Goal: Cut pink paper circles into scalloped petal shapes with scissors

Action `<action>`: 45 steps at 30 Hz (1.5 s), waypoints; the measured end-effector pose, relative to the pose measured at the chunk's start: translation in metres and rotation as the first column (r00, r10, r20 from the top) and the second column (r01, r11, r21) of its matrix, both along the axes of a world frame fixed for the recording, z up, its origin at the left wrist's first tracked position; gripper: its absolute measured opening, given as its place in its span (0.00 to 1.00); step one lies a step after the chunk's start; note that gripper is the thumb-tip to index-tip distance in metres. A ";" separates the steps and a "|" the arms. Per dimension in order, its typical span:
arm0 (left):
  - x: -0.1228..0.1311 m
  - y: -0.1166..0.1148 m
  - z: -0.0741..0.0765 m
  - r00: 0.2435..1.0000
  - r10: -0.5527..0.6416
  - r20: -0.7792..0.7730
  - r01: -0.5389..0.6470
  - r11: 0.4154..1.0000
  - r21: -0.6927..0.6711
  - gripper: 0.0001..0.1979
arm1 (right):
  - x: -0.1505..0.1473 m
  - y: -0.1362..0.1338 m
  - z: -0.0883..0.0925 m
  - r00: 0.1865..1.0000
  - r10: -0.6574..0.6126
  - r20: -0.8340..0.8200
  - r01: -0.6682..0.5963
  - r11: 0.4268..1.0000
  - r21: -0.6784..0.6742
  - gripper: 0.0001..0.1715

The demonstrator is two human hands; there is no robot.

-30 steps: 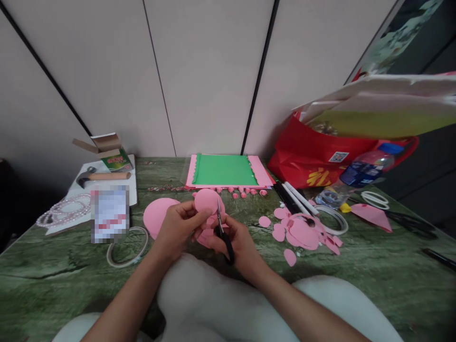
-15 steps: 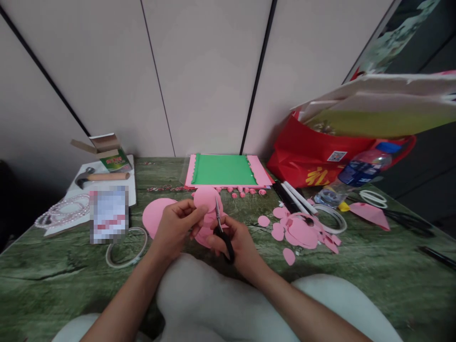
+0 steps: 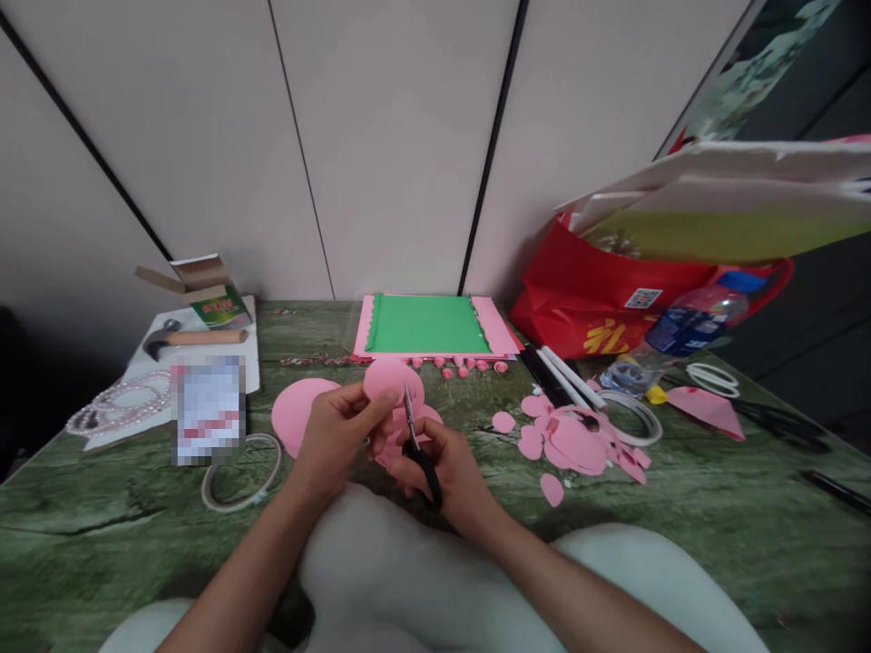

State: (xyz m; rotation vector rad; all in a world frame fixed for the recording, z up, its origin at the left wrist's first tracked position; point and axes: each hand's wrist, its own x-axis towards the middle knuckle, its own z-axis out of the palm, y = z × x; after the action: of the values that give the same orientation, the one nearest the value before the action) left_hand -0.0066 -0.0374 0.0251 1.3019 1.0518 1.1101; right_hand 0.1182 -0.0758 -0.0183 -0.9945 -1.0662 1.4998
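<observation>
Between thumb and fingers, my left hand point(image 3: 344, 431) pinches a round pink paper piece point(image 3: 386, 378). My right hand point(image 3: 445, 467) grips black-handled scissors point(image 3: 423, 464), their blades pointing up and lying at the right side of the pink paper. Whether the blades are apart is hard to make out. Under and behind my hands are more pink paper pieces, partly hidden. A larger pink paper circle point(image 3: 299, 408) lies on the table just left of my left hand. To the right rests a loose pile of cut pink paper petals point(image 3: 575, 442).
Green paper point(image 3: 428, 324) on pink sheets lies at the back, small pink rolls point(image 3: 461, 370) before it. Tape rolls point(image 3: 210, 490) lie at both sides. A hammer point(image 3: 204, 337) and green box point(image 3: 224, 310) are left; a red bag point(image 3: 564, 290) and bottle point(image 3: 698, 322) stand right.
The scissors and my right hand have shifted slightly left and down along the paper's edge. The pink paper in my left hand has moved a little left. The other things stay put.
</observation>
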 end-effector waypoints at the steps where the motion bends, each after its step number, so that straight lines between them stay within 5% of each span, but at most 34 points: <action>1: 0.000 0.000 0.000 1.000 0.000 -0.012 0.000 1.000 0.003 0.14 | 0.000 0.000 -0.001 1.000 0.000 -0.009 0.000 1.000 0.009 0.22; 16: 0.000 -0.001 0.001 0.996 -0.051 -0.074 0.052 0.999 0.004 0.12 | 0.001 0.004 -0.009 0.995 -0.003 -0.099 0.012 0.996 0.090 0.24; 45: 0.000 -0.001 0.002 1.000 0.015 0.006 -0.015 1.000 -0.007 0.11 | 0.000 0.001 0.003 0.998 -0.029 0.059 0.028 1.000 0.006 0.20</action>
State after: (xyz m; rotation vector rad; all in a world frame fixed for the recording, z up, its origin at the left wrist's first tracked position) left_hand -0.0063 -0.0385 0.0269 1.2863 1.0617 1.1198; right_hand 0.1184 -0.0752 -0.0156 -1.0519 -1.0929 1.4514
